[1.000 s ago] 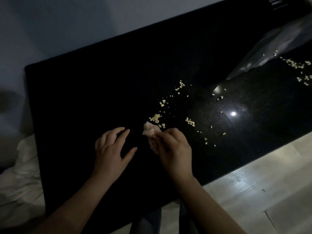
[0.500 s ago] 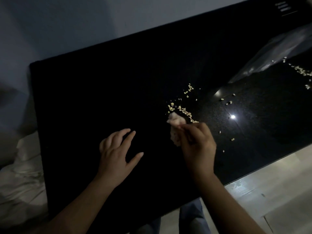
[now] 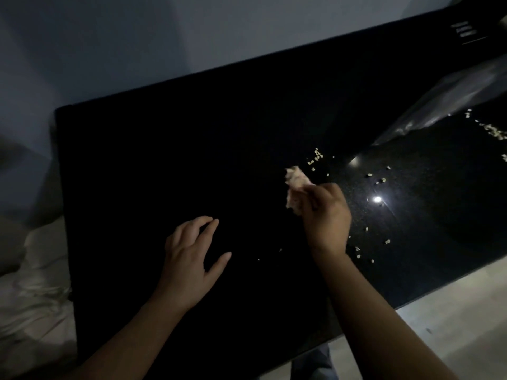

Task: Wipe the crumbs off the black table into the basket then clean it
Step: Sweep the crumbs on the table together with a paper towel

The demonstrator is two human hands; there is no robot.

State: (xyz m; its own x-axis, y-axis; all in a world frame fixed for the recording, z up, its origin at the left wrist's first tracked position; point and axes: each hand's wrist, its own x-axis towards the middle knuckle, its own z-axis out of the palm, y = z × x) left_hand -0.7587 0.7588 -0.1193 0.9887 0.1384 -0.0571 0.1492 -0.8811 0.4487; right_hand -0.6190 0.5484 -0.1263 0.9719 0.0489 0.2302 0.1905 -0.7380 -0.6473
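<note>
Black bench (image 3: pixel 192 160) has many crumbs (image 3: pixel 317 156) scattered on its right part, unswept; no basket is visible. Beside them the right hand (image 3: pixel 326 215) pinches a crumpled cloth (image 3: pixel 295 185); the left hand (image 3: pixel 192 256) rests empty, fingers (image 3: pixel 211 227) spread.

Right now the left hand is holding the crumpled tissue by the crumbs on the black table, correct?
No. In the head view the right hand holds the crumpled tissue by the crumbs on the black table; the left hand is open, holding nothing.
</note>
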